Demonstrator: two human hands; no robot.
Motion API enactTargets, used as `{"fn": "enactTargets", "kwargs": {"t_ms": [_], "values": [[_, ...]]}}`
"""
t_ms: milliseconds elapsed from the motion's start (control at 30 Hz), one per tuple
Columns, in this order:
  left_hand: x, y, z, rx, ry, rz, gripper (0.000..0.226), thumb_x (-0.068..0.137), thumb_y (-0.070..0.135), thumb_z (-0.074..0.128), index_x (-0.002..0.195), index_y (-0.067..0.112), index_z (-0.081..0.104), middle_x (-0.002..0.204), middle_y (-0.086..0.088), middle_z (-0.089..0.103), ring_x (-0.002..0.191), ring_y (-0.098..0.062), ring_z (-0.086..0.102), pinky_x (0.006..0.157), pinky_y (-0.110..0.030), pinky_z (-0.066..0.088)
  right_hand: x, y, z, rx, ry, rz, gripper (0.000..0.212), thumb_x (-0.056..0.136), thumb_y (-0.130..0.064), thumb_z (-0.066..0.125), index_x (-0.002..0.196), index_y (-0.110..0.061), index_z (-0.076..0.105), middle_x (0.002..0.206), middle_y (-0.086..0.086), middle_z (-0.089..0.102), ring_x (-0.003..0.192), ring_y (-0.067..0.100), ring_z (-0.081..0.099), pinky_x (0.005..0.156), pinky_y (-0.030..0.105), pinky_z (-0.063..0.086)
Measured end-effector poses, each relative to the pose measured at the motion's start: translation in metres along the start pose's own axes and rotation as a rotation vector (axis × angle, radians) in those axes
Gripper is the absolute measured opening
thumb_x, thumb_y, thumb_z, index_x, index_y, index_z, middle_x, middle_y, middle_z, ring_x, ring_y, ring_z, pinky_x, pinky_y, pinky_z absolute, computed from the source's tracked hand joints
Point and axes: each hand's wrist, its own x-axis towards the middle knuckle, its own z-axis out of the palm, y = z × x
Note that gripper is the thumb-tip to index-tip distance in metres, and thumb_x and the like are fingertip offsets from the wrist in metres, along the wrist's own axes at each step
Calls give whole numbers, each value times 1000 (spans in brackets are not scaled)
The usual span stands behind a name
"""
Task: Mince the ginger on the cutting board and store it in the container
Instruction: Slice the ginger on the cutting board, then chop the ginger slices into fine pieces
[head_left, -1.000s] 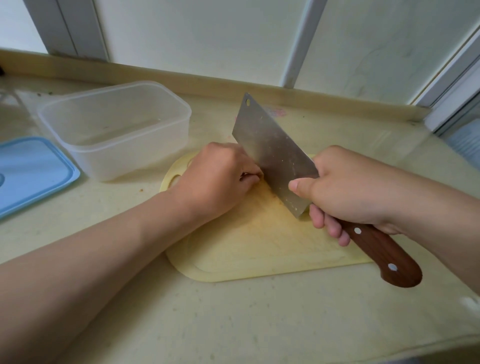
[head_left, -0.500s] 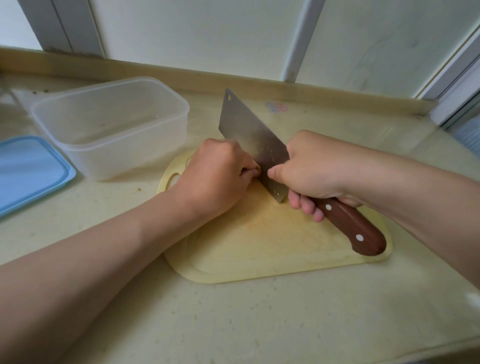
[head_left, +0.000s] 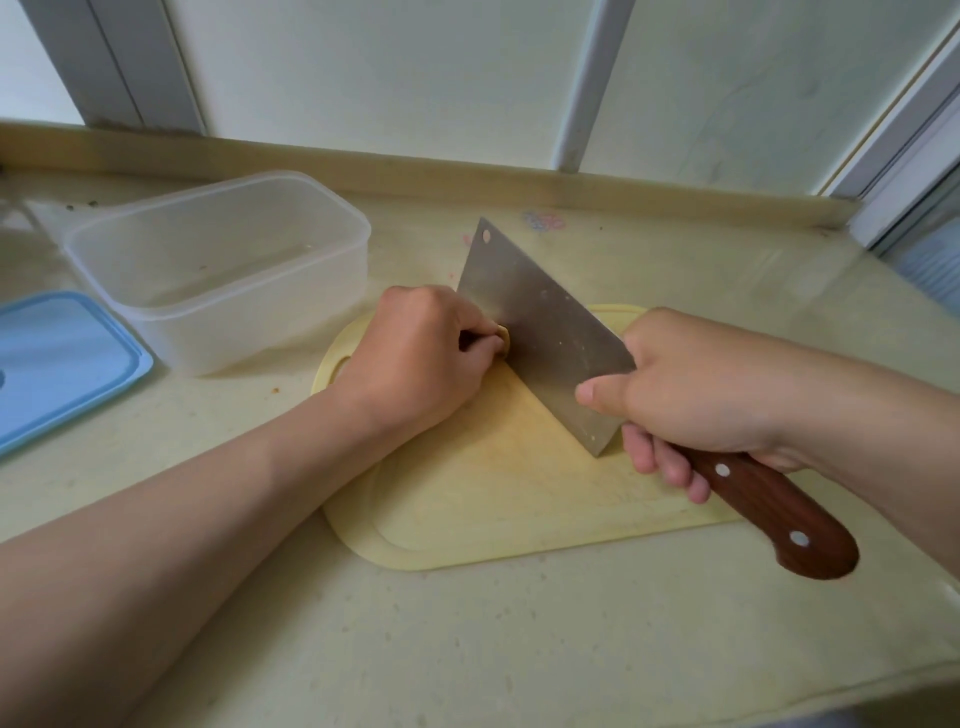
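A pale yellow cutting board (head_left: 493, 499) lies on the counter. My left hand (head_left: 415, 358) sits curled over the board's far left end, fingers pinching a small piece of ginger (head_left: 503, 340) that shows only as a sliver beside the blade. My right hand (head_left: 691, 389) grips the brown wooden handle of a steel cleaver (head_left: 545, 332), thumb pressed on the blade's flat. The blade's edge rests on the board right against the ginger and my left knuckles. A clear plastic container (head_left: 218, 270) stands open, left of the board.
A blue lid (head_left: 57, 364) lies flat at the left edge, beside the container. A raised ledge and window frames run along the back. The counter's front edge is close below my arms.
The cleaver slid forward towards the wall half a second ago, then came back towards me and right. My left hand stayed on the ginger.
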Motion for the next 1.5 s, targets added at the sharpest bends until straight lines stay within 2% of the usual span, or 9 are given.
{"fn": "enactTargets", "kwargs": {"t_ms": [233,400,533,700,833,1133,1267,1367,1500], "values": [[-3,3,-3,-3,0,-46,18,79,6,71,88,17,81,85,5,75,79,-6,64,76,-10,47,3,15,-3,151,24,-72,33,108,-23,55,83,-4,50,39,4,52,30,14,44,36,24,43],[-1,7,-7,-23,-37,-196,21,80,2,64,89,13,79,79,9,70,73,-8,64,68,-15,50,17,21,-12,258,-29,-94,27,106,-23,58,88,-4,51,50,9,56,33,15,44,36,24,42],[0,9,-8,-34,-13,-247,22,80,1,61,89,15,76,73,17,64,71,-2,62,57,-7,44,33,27,-25,341,-121,-109,20,104,-21,60,93,-6,53,58,11,57,35,16,42,36,23,41],[3,9,-8,-85,32,-362,26,79,-1,57,82,18,74,66,12,64,64,-3,59,51,-8,40,56,31,-38,517,-239,-151,19,98,-17,61,86,-5,52,57,13,52,30,12,40,31,22,39],[5,7,-6,-118,44,-384,29,80,-4,56,81,19,74,69,5,68,64,-9,62,51,-11,42,65,34,-43,687,-297,-176,21,76,-21,64,76,-7,49,53,11,48,26,10,38,27,20,35],[3,19,-8,-95,53,-258,30,82,0,50,86,14,76,79,10,69,73,-5,63,62,-11,44,66,48,-48,885,-417,-218,21,75,-20,62,57,-12,56,50,8,47,24,8,39,25,19,36],[26,46,-9,-586,139,-556,34,87,-2,40,85,3,73,82,-10,74,79,-20,69,69,-30,56,64,53,-48,964,-473,-246,22,75,-22,61,55,-13,59,48,5,49,25,7,41,25,20,37],[40,59,-4,-1169,-5,-937,38,95,13,36,113,-8,62,103,-27,70,94,-36,69,77,-40,58,64,54,-47,1001,-498,-253,22,75,-26,60,57,-15,60,48,3,50,26,7,41,27,18,37],[37,67,9,-1465,-204,-994,64,101,39,28,136,-10,50,135,-32,56,123,-46,58,94,-48,52,62,56,-45,969,-487,-270,17,75,-28,60,77,-11,57,50,2,51,28,7,42,30,19,36]]}}
